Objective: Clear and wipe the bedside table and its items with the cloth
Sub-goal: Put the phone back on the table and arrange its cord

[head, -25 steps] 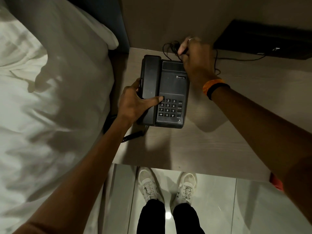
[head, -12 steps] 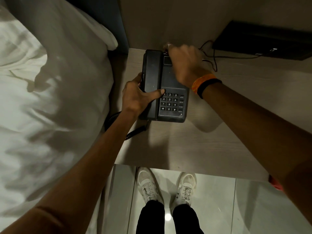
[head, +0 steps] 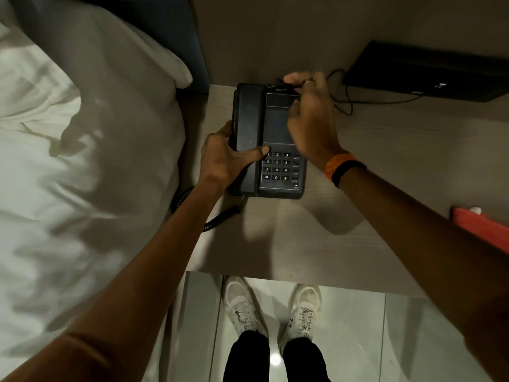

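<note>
The phone (head: 275,133) sits on the bench (head: 358,216), just beside the bed (head: 82,161). The left hand (head: 223,161) grips its left side, with the thumb lying by the number keys. The right hand (head: 311,119) is at the phone's back edge, its fingers (head: 294,78) curled near a thin wire (head: 344,103). Blur hides what they hold.

A rumpled white duvet (head: 68,188) lies at left, and white sneakers (head: 242,307) stand on glossy floor tiles (head: 358,340).

Pale bedside table (head: 275,244), black telephone (head: 272,128) on it, thin cable (head: 347,106) beside
</note>
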{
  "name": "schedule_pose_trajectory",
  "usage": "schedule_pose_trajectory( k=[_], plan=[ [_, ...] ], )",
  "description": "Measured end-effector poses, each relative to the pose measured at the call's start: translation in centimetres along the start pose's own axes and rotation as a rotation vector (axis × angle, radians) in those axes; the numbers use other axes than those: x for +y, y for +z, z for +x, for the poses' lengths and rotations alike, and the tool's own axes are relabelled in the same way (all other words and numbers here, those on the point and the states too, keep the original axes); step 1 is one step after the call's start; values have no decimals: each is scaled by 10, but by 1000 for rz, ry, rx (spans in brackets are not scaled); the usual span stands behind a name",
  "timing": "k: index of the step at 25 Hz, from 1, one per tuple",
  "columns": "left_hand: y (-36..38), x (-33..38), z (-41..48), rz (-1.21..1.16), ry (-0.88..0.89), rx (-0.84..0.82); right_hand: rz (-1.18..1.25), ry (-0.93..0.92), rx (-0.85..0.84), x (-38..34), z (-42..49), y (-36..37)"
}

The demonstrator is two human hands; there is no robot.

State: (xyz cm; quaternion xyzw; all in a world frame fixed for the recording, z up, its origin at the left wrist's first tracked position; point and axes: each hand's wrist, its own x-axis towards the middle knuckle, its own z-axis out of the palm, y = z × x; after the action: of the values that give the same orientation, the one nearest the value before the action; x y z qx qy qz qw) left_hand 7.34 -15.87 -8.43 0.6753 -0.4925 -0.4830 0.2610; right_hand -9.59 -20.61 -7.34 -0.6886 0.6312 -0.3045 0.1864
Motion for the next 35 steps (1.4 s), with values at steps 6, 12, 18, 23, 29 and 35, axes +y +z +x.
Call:
schedule_pose_trajectory(
  k=[6, 12, 18, 23, 29, 35],
  plan=[
    [1, -1, -1, 5, 7, -5, 163, 216, 175, -10, -27, 3],
    [-1, -5, 0, -3, 12, -23, 417, 739, 377, -8, -68, -5],
    [-2, 0, 0, -12, -1, -40, 446, 644, 109, 25, -22, 17],
    [-4, 5, -2, -22, -5, -59, 215, 470, -105, 47, -6, 4],
    [-5, 4, -9, -30, -3, -71, -345, 199, -264, 62, -8, -2],
    [-8, 4, -17, -28, -16, -67, -123, 253, -175, 37, -29, -14]
  ],
)
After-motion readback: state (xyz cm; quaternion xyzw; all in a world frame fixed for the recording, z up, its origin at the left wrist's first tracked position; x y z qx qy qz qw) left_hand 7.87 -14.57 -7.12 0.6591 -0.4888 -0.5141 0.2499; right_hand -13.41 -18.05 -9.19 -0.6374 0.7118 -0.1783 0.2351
